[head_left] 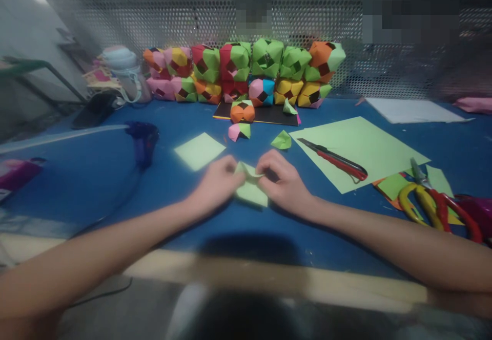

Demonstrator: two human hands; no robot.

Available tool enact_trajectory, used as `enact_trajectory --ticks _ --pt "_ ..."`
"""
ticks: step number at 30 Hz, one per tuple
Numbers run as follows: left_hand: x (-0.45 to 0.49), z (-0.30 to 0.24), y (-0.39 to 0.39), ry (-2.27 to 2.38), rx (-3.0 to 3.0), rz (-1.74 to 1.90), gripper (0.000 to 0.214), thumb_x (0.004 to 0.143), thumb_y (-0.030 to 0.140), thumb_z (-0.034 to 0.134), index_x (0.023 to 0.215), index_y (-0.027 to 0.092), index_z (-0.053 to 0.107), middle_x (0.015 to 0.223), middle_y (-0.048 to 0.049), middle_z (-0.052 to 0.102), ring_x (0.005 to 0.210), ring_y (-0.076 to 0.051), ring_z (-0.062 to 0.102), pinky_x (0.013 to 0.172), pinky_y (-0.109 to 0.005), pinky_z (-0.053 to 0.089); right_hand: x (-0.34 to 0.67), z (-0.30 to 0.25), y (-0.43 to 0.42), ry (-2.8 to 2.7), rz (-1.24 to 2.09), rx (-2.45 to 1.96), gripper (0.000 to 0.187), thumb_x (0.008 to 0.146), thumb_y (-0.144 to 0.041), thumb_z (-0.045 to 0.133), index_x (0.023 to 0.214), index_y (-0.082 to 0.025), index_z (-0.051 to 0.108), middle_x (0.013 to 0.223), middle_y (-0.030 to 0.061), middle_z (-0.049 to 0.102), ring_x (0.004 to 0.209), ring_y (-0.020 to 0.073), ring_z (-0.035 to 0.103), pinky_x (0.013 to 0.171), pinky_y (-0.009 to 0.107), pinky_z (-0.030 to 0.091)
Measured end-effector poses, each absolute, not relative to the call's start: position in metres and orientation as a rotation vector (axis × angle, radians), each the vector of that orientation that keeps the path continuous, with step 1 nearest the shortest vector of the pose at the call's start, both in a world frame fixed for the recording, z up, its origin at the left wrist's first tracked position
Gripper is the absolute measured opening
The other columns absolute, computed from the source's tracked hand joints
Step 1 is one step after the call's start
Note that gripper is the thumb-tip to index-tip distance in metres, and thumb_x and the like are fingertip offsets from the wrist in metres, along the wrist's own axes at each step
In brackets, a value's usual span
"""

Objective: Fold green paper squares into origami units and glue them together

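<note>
Between my two hands is a small light green sheet of paper (251, 192), its far edge bent up. My left hand (219, 180) pinches the far left corner between thumb and fingers. Opposite it, my right hand (283, 182) grips the far right corner the same way. The near part of the sheet slopes down close to the blue tabletop. A flat pale green paper square (200, 151) lies just beyond my left hand. Past my right hand sits a folded green paper piece (282, 140).
Folded paper balls (268, 58) stand stacked along the perforated metal back panel. On the right, a red utility knife (334, 160) rests on a large green sheet (361, 135), near yellow- and red-handled scissors (423, 202). A blue glue gun (142, 143) is at left, its cord trailing.
</note>
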State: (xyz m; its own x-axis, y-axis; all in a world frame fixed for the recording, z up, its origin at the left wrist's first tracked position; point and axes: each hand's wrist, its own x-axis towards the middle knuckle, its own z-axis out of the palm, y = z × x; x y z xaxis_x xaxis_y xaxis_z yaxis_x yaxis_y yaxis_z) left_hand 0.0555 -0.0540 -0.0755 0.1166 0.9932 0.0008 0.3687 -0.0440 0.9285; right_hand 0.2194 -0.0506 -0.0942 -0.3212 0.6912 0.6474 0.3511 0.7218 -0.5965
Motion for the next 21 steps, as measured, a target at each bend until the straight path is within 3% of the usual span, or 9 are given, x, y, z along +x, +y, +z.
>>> enact_trajectory --ticks 8,10,13,21 --pt "0.0547 -0.0749 -0.0528 1.318 1.592 0.947 0.017 0.066 0.022 0.056 0.061 0.018 0.04 0.057 0.0065 0.036 0.055 -0.008 0.031 0.053 -0.022 0.027 0.2206 -0.0895 -0.0539 -1.917 0.61 -0.876 0.011 0.083 -0.018 0.049 0.072 -0.02 0.05 0.081 0.0025 0.051 0.079 0.0147 0.051 0.071 0.03 0.042" --pt "0.0542 -0.0748 -0.0522 1.305 1.603 0.94 0.018 0.067 0.023 0.056 0.061 0.018 0.04 0.057 0.0063 0.037 0.056 -0.009 0.032 0.053 -0.022 0.027 0.2201 -0.0896 -0.0532 -1.853 0.68 -0.953 0.004 0.082 -0.021 0.054 0.079 -0.02 0.052 0.081 0.0015 0.054 0.076 0.0136 0.052 0.068 0.027 0.043" --pt "0.0531 -0.0745 -0.0511 1.3 1.601 0.924 0.018 0.067 0.024 0.057 0.061 0.018 0.04 0.058 0.006 0.039 0.056 -0.009 0.034 0.053 -0.022 0.028 0.2192 -0.0901 -0.052 -1.824 0.781 -1.031 0.008 0.08 -0.022 0.055 0.087 -0.019 0.055 0.081 0.0006 0.058 0.071 0.0127 0.053 0.063 0.026 0.043" --pt "0.0505 -0.076 -0.0482 1.278 1.622 0.881 0.015 0.068 0.024 0.059 0.065 0.017 0.046 0.064 0.0032 0.048 0.06 -0.01 0.042 0.055 -0.022 0.033 0.2195 -0.0894 -0.052 -1.862 0.766 -1.038 0.004 0.079 -0.019 0.052 0.079 -0.019 0.056 0.074 -0.0004 0.06 0.068 0.0124 0.054 0.063 0.025 0.043"
